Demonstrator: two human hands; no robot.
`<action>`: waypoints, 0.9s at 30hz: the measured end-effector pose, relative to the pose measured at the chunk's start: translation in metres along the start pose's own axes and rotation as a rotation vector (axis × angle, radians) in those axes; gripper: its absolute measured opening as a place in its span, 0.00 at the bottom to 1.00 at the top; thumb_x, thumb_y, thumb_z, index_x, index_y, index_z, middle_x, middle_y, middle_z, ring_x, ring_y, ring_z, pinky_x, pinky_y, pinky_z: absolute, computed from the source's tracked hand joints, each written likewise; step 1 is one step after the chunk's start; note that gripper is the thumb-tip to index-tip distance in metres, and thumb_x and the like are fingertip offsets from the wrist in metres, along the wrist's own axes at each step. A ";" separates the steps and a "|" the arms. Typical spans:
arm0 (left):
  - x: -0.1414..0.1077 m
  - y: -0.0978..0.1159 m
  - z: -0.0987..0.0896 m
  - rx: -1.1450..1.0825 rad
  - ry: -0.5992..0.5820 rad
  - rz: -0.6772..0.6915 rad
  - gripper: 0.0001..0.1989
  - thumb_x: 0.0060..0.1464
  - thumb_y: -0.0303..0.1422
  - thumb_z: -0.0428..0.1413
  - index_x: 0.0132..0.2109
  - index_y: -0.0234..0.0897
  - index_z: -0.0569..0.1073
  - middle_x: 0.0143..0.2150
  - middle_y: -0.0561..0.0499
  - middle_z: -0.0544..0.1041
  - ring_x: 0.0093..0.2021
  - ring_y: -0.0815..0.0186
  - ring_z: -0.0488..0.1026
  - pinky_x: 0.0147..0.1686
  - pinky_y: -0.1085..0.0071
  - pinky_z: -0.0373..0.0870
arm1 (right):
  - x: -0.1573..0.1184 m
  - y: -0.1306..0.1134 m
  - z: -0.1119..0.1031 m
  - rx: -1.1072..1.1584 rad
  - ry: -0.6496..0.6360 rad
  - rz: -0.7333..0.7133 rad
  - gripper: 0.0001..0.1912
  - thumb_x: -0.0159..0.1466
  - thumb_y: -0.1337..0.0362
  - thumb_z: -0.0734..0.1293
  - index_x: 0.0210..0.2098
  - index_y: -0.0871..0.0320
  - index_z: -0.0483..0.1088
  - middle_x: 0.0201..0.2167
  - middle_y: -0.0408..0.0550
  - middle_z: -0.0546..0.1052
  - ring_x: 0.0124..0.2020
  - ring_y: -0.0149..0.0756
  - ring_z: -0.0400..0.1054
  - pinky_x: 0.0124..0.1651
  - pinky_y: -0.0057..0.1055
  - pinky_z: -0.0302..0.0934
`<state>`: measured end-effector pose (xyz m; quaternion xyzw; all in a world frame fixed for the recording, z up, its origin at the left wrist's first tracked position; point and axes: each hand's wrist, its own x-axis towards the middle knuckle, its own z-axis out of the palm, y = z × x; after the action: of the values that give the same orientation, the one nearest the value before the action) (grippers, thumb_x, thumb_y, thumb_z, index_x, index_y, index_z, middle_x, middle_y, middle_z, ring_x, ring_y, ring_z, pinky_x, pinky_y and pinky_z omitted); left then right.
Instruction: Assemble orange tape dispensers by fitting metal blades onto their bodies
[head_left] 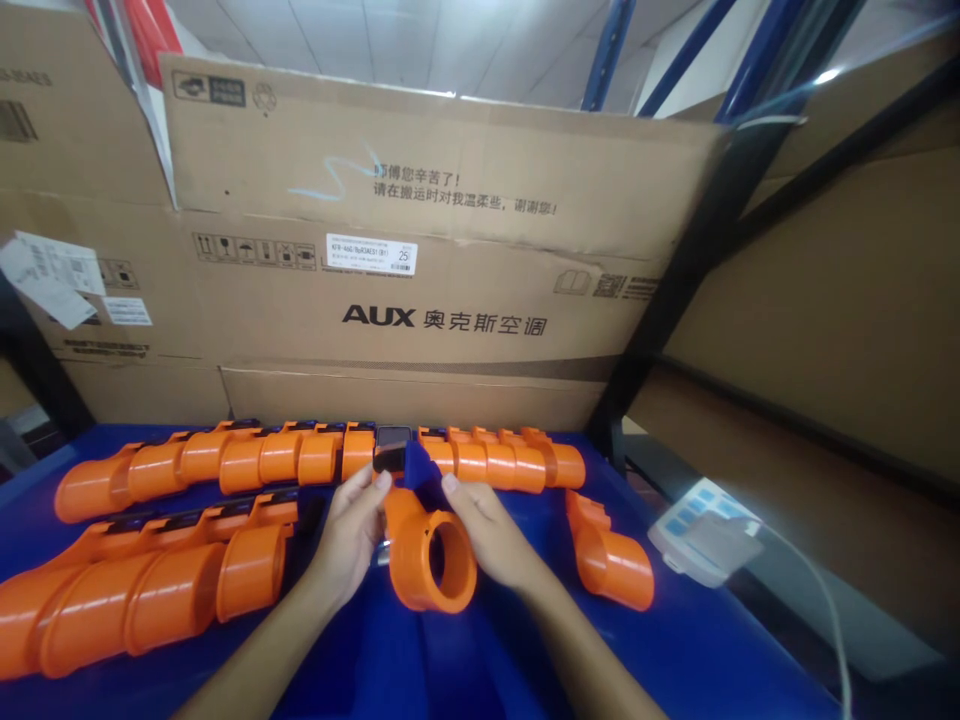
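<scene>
An orange plastic part (407, 575) with a round open ring is held up in front of me, its ring opening facing right. At its top sit a blue piece (422, 468) and a small black piece (390, 459). My left hand (354, 532) is closed on the left side of this part, thumb near the black piece. Gripping from the right is my right hand (487, 525), its thumb against the blue piece. The fingers behind the part are partly hidden. Directly behind the hands stands a dark grey-faced block (394, 436).
Orange ring parts (240, 462) line the back of the blue table surface (360, 670), with another row (176, 595) at front left. A single orange part (615, 568) lies right. A white power strip (705, 530) with a cable is at the right edge. Cardboard boxes (450, 375) stand behind.
</scene>
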<state>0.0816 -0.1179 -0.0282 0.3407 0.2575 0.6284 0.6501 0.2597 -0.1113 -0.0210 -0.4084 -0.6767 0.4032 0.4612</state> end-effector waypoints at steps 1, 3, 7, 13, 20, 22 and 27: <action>0.001 -0.001 0.001 -0.003 0.024 0.003 0.18 0.47 0.40 0.71 0.43 0.37 0.79 0.34 0.51 0.81 0.28 0.69 0.76 0.31 0.74 0.73 | 0.000 0.001 0.001 -0.019 -0.006 0.013 0.31 0.71 0.40 0.59 0.24 0.58 0.68 0.21 0.41 0.67 0.25 0.32 0.60 0.29 0.29 0.58; 0.004 -0.003 0.000 0.021 0.082 0.026 0.22 0.44 0.41 0.72 0.45 0.37 0.80 0.38 0.49 0.83 0.35 0.64 0.80 0.37 0.71 0.75 | 0.000 0.000 0.002 -0.076 0.002 -0.010 0.31 0.72 0.41 0.58 0.26 0.59 0.71 0.22 0.42 0.70 0.26 0.34 0.63 0.31 0.30 0.61; 0.010 -0.005 -0.003 0.121 0.200 0.075 0.23 0.46 0.47 0.71 0.42 0.36 0.78 0.25 0.56 0.77 0.21 0.71 0.72 0.23 0.76 0.68 | -0.003 -0.011 -0.006 -0.193 0.033 -0.237 0.26 0.74 0.46 0.58 0.57 0.55 0.74 0.51 0.53 0.79 0.52 0.47 0.73 0.57 0.43 0.66; 0.013 -0.002 -0.011 0.139 0.323 0.126 0.24 0.48 0.51 0.67 0.41 0.36 0.76 0.27 0.54 0.78 0.23 0.70 0.74 0.23 0.75 0.69 | -0.018 -0.026 -0.006 -0.509 -0.206 -0.547 0.54 0.55 0.36 0.73 0.73 0.49 0.54 0.74 0.59 0.54 0.68 0.58 0.60 0.67 0.53 0.57; 0.019 -0.004 -0.019 0.169 0.294 0.074 0.24 0.51 0.52 0.66 0.42 0.35 0.75 0.26 0.52 0.79 0.23 0.67 0.75 0.20 0.75 0.67 | -0.020 -0.030 -0.003 -0.571 -0.313 -0.435 0.50 0.54 0.44 0.78 0.70 0.48 0.58 0.72 0.55 0.60 0.68 0.54 0.61 0.68 0.50 0.58; 0.018 -0.004 -0.019 0.209 0.288 0.033 0.25 0.51 0.54 0.65 0.40 0.36 0.74 0.21 0.56 0.73 0.16 0.71 0.67 0.13 0.79 0.57 | -0.020 -0.032 -0.006 -0.510 -0.328 -0.380 0.49 0.54 0.47 0.79 0.69 0.49 0.59 0.70 0.55 0.62 0.67 0.52 0.62 0.68 0.47 0.60; 0.012 -0.004 -0.016 0.282 0.211 -0.005 0.28 0.51 0.59 0.61 0.35 0.37 0.70 0.17 0.61 0.64 0.12 0.74 0.58 0.13 0.78 0.58 | -0.020 -0.041 -0.016 -0.374 -0.289 -0.362 0.46 0.54 0.53 0.80 0.67 0.51 0.60 0.66 0.55 0.66 0.68 0.50 0.60 0.69 0.45 0.57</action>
<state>0.0728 -0.1040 -0.0398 0.3602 0.4108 0.6168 0.5666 0.2722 -0.1414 0.0148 -0.2972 -0.8597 0.2367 0.3415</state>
